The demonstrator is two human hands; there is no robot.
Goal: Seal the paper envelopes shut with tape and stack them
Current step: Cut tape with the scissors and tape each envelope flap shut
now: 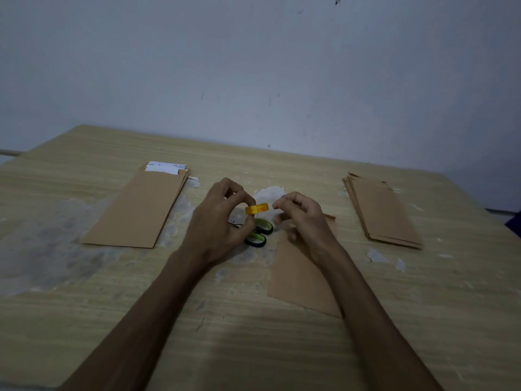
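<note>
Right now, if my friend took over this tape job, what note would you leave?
Left hand pinches the tape roll. Right hand is curled at the roll's end, likely pulling tape; none visible.
One envelope lies under the right arm, scissors beside it.
Left stack shows white paper at its top; right stack is fanned.
Which stack is sealed is unclear.
Left: tape this envelope, stack it.

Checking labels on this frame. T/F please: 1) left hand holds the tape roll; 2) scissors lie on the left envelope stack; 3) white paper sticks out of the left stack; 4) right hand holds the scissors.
1) Left hand holds the tape roll: true.
2) False: the scissors lie on the table, between the hands.
3) White paper sticks out of the left stack: true.
4) False: the right hand is by the tape, off the scissors.
</note>
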